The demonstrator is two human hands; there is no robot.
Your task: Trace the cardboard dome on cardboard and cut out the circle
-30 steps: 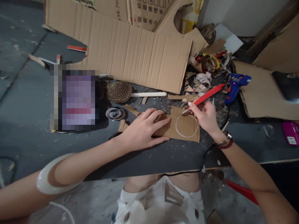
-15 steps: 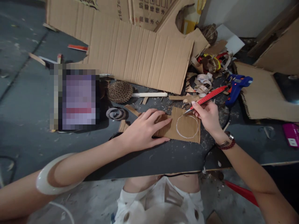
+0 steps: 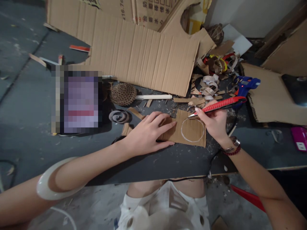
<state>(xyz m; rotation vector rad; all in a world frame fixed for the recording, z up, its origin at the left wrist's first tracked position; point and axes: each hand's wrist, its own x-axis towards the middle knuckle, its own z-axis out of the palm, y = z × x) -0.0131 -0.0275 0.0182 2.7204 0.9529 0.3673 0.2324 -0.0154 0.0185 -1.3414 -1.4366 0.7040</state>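
My left hand (image 3: 146, 134) lies flat on a small piece of corrugated cardboard (image 3: 189, 135), pinning its left part to the dark table. A white circle (image 3: 192, 130) is drawn on that piece. My right hand (image 3: 212, 123) grips a red utility knife (image 3: 220, 104). The knife's blade tip sits at the upper left edge of the circle, close to or touching the cardboard. The hand hides nothing of the circle except a bit near its top right.
A large corrugated sheet (image 3: 141, 54) lies beyond the hands. A blue glue gun (image 3: 244, 88) and cardboard scraps (image 3: 211, 64) sit to the right. A cardboard spiral (image 3: 119, 116) and a rolled cardboard ball (image 3: 122, 94) lie left. A pixelated object (image 3: 80, 102) stands further left.
The knife's handle has swung down from pointing up-right to lying nearly level, over the glue gun. My right hand has rotated with it. My left hand and the cardboard have not moved.
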